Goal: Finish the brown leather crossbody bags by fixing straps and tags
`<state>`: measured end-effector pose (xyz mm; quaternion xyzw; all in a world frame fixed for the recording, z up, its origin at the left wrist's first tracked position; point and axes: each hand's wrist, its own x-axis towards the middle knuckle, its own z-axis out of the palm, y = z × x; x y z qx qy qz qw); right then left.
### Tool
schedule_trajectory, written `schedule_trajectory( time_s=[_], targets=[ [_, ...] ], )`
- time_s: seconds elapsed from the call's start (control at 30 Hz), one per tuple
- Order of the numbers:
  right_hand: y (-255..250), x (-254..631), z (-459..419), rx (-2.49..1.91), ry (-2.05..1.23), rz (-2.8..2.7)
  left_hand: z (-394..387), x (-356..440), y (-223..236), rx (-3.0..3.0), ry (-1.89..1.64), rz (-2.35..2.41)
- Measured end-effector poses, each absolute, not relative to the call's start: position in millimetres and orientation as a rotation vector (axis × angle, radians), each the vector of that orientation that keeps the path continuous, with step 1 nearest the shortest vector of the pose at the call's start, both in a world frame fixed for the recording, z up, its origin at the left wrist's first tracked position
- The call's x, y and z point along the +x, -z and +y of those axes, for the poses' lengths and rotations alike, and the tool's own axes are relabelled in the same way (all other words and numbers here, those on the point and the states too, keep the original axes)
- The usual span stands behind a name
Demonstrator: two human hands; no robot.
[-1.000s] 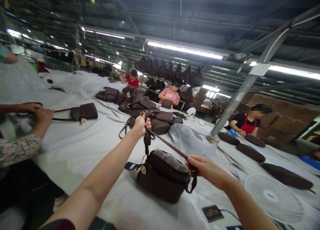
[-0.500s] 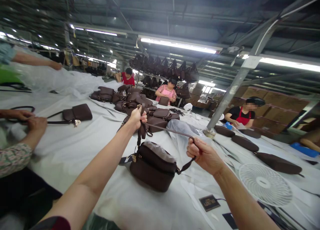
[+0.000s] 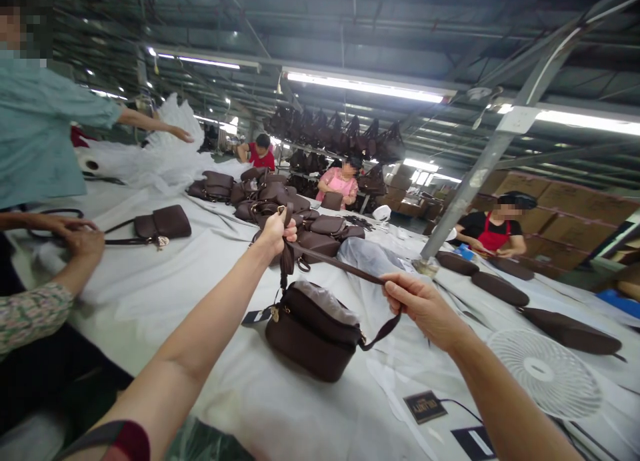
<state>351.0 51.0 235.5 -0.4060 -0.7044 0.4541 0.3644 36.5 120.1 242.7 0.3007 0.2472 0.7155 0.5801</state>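
A dark brown handbag [image 3: 310,344] rests on the white-covered table in front of me, with clear plastic bulging at its top. Its shoulder strap [image 3: 337,262] is stretched between my two hands above it. My left hand [image 3: 277,233] is closed round the strap near a gold buckle. On the other side, my right hand [image 3: 413,299] pinches the strap, and a slack loop runs down from it to the bag's right end. A dark hang tag [image 3: 258,316] and a small gold charm hang at the bag's left side.
Behind lies a heap of brown bags [image 3: 273,197]. A white fan [image 3: 545,371] and dark printed tags [image 3: 425,406] are at the right. A grey post [image 3: 460,187] stands beyond. At left, a co-worker's hands [image 3: 83,237] are by another bag [image 3: 165,222]; other people work around the table.
My right hand has turned and shifted slightly along the strap, its fingers now extended in a pinch. My left hand keeps its grip. A person in a teal top has come into view at left.
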Motion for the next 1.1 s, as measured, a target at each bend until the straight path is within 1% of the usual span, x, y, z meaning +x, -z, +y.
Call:
schedule_trajectory(
  time_s=[0.13, 0.17, 0.23, 0.27, 0.3, 0.33, 0.37, 0.43, 0.47, 0.53, 0.7, 0.8, 0.93, 1.1],
  targets=[
    [-213.1, 364.6, 43.6, -1.203, -1.306, -2.043, 118.8, 20.2, -241.9, 0.594, -1.722, 0.570],
    [-200.9, 369.1, 43.0, -1.294, -1.248, -2.113, 118.5, 16.3, -241.2, 0.581, -1.728, 0.574],
    [-170.5, 378.4, 43.6, -1.534, -0.949, -2.156, 117.9, 10.2, -238.9, 0.572, -1.732, 0.583],
    [-154.2, 382.6, 44.4, -1.648, -0.774, -2.092, 117.5, 8.4, -237.5, 0.572, -1.730, 0.586],
    [-138.8, 386.0, 45.5, -1.734, -0.686, -1.975, 117.1, 7.5, -236.0, 0.576, -1.727, 0.587],
    [-125.6, 388.6, 46.7, -1.785, -0.707, -1.823, 116.6, 7.4, -234.7, 0.582, -1.720, 0.588],
    [-115.8, 390.2, 48.1, -1.787, -0.808, -1.661, 116.2, 7.9, -233.6, 0.591, -1.710, 0.588],
    [-109.2, 391.7, 51.2, -1.657, -1.055, -1.390, 115.6, 9.6, -233.1, 0.610, -1.688, 0.590],
    [-113.1, 392.1, 52.7, -1.558, -1.131, -1.308, 115.6, 10.5, -233.6, 0.620, -1.679, 0.591],
    [-133.3, 393.2, 55.2, -1.381, -1.164, -1.291, 115.8, 11.3, -236.2, 0.640, -1.672, 0.587],
    [-214.2, 386.7, 53.2, -1.266, -1.046, -1.700, 117.2, 12.9, -243.9, 0.652, -1.686, 0.560],
    [-252.0, 365.2, 49.9, -1.143, -1.134, -1.849, 116.3, 22.4, -245.8, 0.625, -1.654, 0.521],
    [-285.8, 324.8, 50.6, -1.037, -1.315, -1.976, 114.5, 41.5, -245.2, 0.624, -1.611, 0.484],
    [-317.1, 292.8, 58.4, -1.067, -1.289, -2.214, 115.7, 42.5, -240.0, 0.617, -1.618, 0.470]
  ],
)
